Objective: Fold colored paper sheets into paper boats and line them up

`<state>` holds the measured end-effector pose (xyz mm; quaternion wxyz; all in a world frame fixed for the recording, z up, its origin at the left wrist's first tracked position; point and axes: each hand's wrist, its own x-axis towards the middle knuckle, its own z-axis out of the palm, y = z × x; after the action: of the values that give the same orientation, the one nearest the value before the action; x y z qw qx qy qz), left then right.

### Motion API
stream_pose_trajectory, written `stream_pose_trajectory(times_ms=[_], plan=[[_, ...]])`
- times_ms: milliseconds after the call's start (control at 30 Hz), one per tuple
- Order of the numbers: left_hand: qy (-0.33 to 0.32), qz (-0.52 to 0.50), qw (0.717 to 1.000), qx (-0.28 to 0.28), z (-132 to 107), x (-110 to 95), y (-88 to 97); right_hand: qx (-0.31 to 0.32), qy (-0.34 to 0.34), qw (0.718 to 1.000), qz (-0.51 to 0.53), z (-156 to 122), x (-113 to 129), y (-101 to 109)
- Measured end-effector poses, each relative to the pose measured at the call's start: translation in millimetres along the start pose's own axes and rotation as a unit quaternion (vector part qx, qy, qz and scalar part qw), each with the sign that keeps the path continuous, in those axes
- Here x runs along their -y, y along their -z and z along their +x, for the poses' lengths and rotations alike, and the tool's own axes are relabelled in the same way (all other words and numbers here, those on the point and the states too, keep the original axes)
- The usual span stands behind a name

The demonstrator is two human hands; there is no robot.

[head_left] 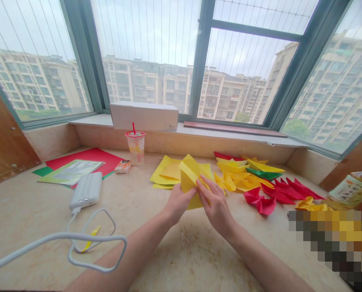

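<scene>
Both my hands hold a partly folded sheet of yellow paper (189, 172) above the stone-patterned surface. My left hand (178, 202) grips its lower left side, thumb pressed on the front. My right hand (211, 198) pinches the right side, its fingers lying along a fold near the left thumb. Behind the held paper, several flat yellow sheets (162, 172) lie in a loose stack. To the right are folded yellow paper shapes (234, 180), a green folded paper (264, 174) and several pointed red folded papers (261, 200).
On the left, a power bank (86, 190) trails a white cable (62, 236) across the foreground. Red sheets (89, 156), a small packet (123, 166) and a plastic cup (136, 148) with a straw stand or lie further back. A bottle (352, 186) is at the right; a white box (144, 117) sits on the sill.
</scene>
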<state>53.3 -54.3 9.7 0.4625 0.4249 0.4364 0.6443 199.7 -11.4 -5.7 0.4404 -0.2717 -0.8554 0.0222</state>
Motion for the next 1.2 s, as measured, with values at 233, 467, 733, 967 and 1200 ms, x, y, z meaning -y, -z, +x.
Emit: stream_pose_trajectory(times_ms=[233, 467, 733, 967, 1200], plan=[[-0.002, -0.008, 1.0, -0.019, 0, -2, -1.8, 0.091, 0.064, 0.993, -0.047, 3, 3, 3], [-0.019, -0.028, 0.999, -0.001, -1, -7, -2.4, 0.134, 0.075, 0.987, 0.046, 4, -9, 2], [0.001, -0.026, 0.999, 0.035, 5, -11, 4.5, 0.059, -0.036, 0.976, 0.205, 8, -12, 6], [0.019, 0.038, 0.993, 0.11, 7, -25, 22.6, 0.02, -0.138, 0.974, 0.178, 13, -21, 25], [0.013, 0.084, 0.993, 0.086, 8, -31, 18.5, 0.054, -0.226, 0.943, 0.237, 16, -17, 37]])
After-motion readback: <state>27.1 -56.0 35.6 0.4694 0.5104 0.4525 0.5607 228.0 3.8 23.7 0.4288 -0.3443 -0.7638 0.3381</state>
